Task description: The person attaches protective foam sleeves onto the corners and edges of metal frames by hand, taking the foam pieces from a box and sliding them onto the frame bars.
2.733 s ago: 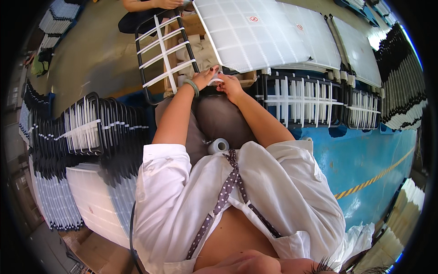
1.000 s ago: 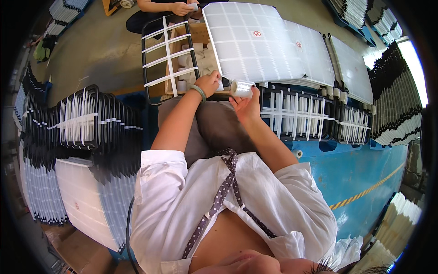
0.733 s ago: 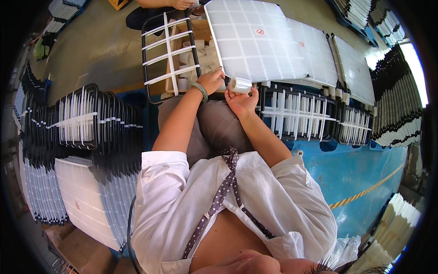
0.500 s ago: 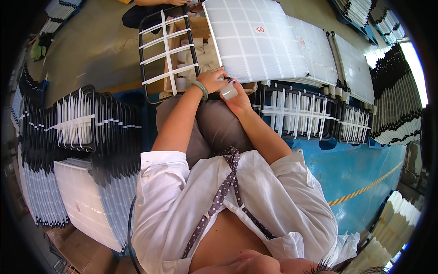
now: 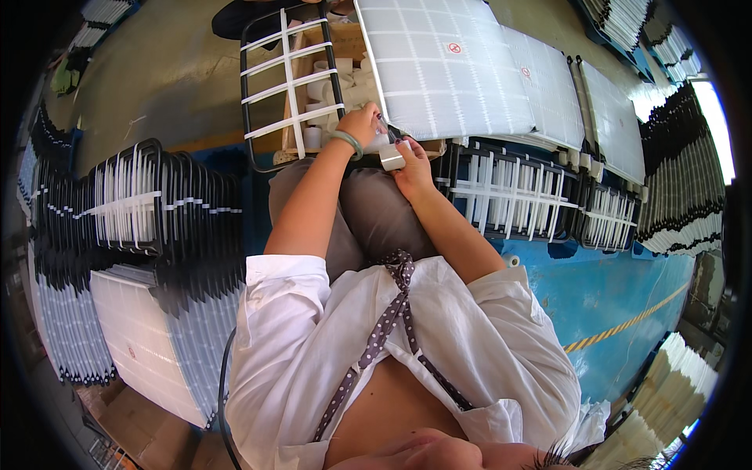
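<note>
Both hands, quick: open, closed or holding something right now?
Left hand: curled at the white panel's edge; whether it grips anything cannot be told.
Right hand: closed on a pale roll.

Ahead-left of the roll (image 5: 392, 158) in the right hand (image 5: 413, 168) lies a crate (image 5: 346, 45) holding other rolls (image 5: 315, 92), a frame (image 5: 289, 74) farther left, a panel (image 5: 446, 74) ahead-right.

The roll (image 5: 392, 159) near the matt wooden box (image 5: 348, 44) looks like smooth, glossy plastic. Right of the box, the white panel (image 5: 446, 70) has a shiny, plastic-looking surface; the blue floor (image 5: 611, 290) is glossy.
</note>
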Available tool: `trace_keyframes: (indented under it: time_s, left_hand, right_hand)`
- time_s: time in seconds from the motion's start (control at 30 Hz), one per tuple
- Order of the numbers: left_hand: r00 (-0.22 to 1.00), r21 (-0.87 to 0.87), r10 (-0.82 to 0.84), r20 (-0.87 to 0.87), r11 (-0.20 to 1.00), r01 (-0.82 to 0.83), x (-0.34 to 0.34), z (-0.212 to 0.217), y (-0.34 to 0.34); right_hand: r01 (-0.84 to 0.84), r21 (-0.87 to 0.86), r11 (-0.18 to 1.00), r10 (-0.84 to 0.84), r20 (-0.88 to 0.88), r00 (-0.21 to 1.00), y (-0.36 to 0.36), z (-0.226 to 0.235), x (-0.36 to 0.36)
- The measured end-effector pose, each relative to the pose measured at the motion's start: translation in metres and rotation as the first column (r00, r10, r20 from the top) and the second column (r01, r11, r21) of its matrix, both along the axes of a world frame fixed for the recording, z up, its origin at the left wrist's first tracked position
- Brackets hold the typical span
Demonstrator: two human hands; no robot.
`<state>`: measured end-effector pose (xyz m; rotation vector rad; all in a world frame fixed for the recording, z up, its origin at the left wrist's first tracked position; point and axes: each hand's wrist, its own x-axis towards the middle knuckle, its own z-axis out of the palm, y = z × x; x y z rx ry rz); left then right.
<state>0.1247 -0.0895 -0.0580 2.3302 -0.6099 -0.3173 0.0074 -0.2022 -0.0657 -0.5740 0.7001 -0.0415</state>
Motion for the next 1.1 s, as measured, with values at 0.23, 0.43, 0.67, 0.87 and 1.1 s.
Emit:
trace_keyframes:
  time_s: [0.23, 0.43, 0.67, 0.87, 1.1]
  left_hand:
    - [0.979, -0.027, 0.163, -0.124, 0.985, -0.168, 0.009, -0.015, 0.002]
    - [0.840, -0.092, 0.409, -0.356, 0.879, -0.468, 0.014, -0.020, 0.001]
    - [0.791, -0.034, 0.441, -0.423, 0.865, -0.500, 0.025, -0.034, 0.012]
    - [0.482, -0.158, 0.288, -0.828, 0.704, -0.693, 0.023, -0.017, 0.009]
    - [0.428, -0.238, 0.059, -0.902, 0.759, -0.606, 0.028, -0.025, 0.011]
  right_hand:
    - [-0.051, -0.061, 0.997, 0.045, -0.106, 0.993, -0.010, -0.019, 0.003]
    - [-0.095, 0.043, 0.995, 0.098, -0.082, 0.992, -0.013, -0.019, -0.001]
    - [-0.239, -0.109, 0.965, 0.222, -0.146, 0.964, -0.001, -0.009, 0.006]
    - [-0.220, -0.237, 0.946, 0.182, -0.172, 0.968, 0.001, -0.013, 0.011]
    - [-0.214, -0.279, 0.936, 0.163, -0.195, 0.967, -0.003, -0.029, 0.013]
